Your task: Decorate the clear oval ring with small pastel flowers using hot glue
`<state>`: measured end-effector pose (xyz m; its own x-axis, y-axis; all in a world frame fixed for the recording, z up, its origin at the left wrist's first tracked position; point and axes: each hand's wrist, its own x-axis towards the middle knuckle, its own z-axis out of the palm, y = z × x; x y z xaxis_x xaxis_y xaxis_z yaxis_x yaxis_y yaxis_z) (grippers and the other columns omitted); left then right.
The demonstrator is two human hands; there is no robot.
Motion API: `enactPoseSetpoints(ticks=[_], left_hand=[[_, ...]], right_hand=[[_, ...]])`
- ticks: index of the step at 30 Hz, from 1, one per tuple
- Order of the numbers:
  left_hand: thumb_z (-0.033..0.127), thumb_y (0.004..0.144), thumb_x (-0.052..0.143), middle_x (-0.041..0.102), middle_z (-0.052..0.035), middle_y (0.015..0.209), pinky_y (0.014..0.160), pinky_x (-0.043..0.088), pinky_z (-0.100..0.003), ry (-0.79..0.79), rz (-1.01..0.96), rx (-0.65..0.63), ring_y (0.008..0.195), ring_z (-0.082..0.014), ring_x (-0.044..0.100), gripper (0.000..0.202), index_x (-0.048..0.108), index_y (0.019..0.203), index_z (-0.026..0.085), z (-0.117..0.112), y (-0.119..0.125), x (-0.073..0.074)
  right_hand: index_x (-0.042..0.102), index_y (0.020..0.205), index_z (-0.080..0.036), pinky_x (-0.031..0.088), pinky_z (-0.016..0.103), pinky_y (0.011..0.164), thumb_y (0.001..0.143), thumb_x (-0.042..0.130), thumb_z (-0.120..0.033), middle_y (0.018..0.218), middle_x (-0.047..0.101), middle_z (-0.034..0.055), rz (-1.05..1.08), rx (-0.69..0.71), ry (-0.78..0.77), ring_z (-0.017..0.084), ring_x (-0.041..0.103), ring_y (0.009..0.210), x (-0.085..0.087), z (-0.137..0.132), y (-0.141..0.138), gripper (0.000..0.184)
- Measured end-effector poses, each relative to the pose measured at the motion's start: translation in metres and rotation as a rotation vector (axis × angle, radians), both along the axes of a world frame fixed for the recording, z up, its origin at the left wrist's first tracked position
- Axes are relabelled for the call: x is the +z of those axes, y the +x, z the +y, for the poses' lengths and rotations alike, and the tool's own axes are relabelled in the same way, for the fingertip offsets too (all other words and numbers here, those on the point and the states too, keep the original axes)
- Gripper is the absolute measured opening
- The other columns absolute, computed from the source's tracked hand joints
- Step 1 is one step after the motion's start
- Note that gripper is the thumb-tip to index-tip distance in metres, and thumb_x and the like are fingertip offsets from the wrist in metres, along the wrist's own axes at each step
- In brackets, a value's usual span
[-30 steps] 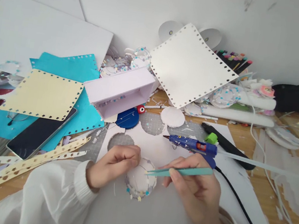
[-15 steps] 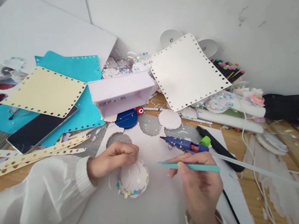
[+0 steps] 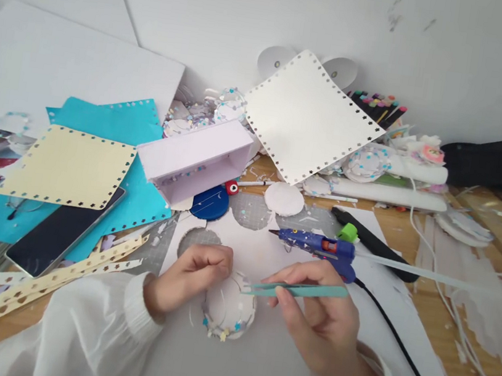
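Observation:
My right hand (image 3: 316, 322) is closed on teal tweezers (image 3: 306, 290), their tips pointing left over the upper rim of a small white round piece (image 3: 228, 303). Tiny blue and pale yellow stars and a thin wire ring sit around that piece's edge. My left hand (image 3: 196, 277) is closed in a pinch at its upper left; what the fingers grip is hidden, though thin wire shows below them. Just beyond my right hand lies a blue glue gun (image 3: 318, 244) with a glue stick (image 3: 408, 267) in its back.
A lilac open box (image 3: 194, 155), a red punch (image 3: 231, 188) and a blue disc (image 3: 210, 202) lie ahead. On the left are a phone (image 3: 62, 233) and a cream punched sheet (image 3: 67, 165). A white punched sheet (image 3: 314, 119) leans at the back; a black cable (image 3: 394, 332) runs at right.
My right hand has brought the tweezers left and slightly down, so their tips are now over the round piece's rim. My left hand keeps its pinch. The view has shifted slightly.

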<state>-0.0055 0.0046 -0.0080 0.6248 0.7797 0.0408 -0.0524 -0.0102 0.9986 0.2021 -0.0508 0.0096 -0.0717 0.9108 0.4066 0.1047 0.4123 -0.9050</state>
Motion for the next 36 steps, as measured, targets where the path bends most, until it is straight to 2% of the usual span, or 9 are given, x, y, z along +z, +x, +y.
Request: enactPoseSetpoints(ticks=[5, 9, 15, 27, 36], left_hand=[[0.026, 0.090, 0.046, 0.035, 0.0024, 0.061, 0.055, 0.025, -0.028, 0.014, -0.013, -0.014, 0.058, -0.0113, 0.033, 0.037, 0.034, 0.056, 0.017, 0.0005, 0.0011, 0.0012], [0.023, 0.088, 0.046, 0.035, 0.0028, 0.060, 0.054, 0.024, -0.028, 0.006, -0.010, -0.004, 0.057, -0.0109, 0.032, 0.035, 0.033, 0.056, 0.018, -0.0006, 0.0026, 0.0034], [0.023, 0.087, 0.046, 0.035, 0.0029, 0.060, 0.054, 0.025, -0.027, -0.002, 0.016, 0.008, 0.057, -0.0111, 0.033, 0.035, 0.034, 0.055, 0.018, -0.0008, 0.0028, 0.0047], [0.023, 0.089, 0.045, 0.035, 0.0025, 0.060, 0.055, 0.026, -0.028, -0.003, -0.001, 0.009, 0.057, -0.0114, 0.033, 0.036, 0.033, 0.056, 0.018, -0.0008, 0.0024, 0.0040], [0.025, 0.089, 0.046, 0.035, 0.0024, 0.061, 0.055, 0.026, -0.028, 0.007, 0.030, -0.003, 0.058, -0.0117, 0.033, 0.037, 0.033, 0.056, 0.018, -0.0006, 0.0012, 0.0032]], right_hand=[[0.054, 0.093, -0.021, 0.056, 0.025, 0.062, 0.083, 0.055, -0.004, 0.081, 0.064, 0.0008, 0.009, -0.037, 0.013, 0.011, 0.064, 0.062, 0.0019, 0.0046, -0.0009, 0.020], [0.053, 0.094, -0.021, 0.057, 0.024, 0.059, 0.084, 0.053, -0.004, 0.080, 0.065, 0.0010, 0.046, -0.007, -0.005, 0.011, 0.064, 0.060, 0.0036, 0.0057, -0.0015, 0.020], [0.054, 0.094, -0.021, 0.058, 0.025, 0.060, 0.082, 0.055, -0.001, 0.083, 0.065, 0.0011, -0.031, -0.003, 0.032, 0.011, 0.066, 0.062, 0.0050, 0.0038, -0.0041, 0.024], [0.053, 0.095, -0.022, 0.058, 0.024, 0.060, 0.083, 0.053, -0.001, 0.086, 0.066, 0.0006, 0.053, 0.000, -0.027, 0.010, 0.065, 0.062, 0.0045, 0.0012, -0.0024, 0.024], [0.054, 0.091, -0.022, 0.057, 0.026, 0.059, 0.084, 0.054, -0.004, 0.082, 0.065, 0.0009, -0.021, -0.008, -0.027, 0.012, 0.066, 0.062, 0.0042, 0.0019, -0.0024, 0.020]])
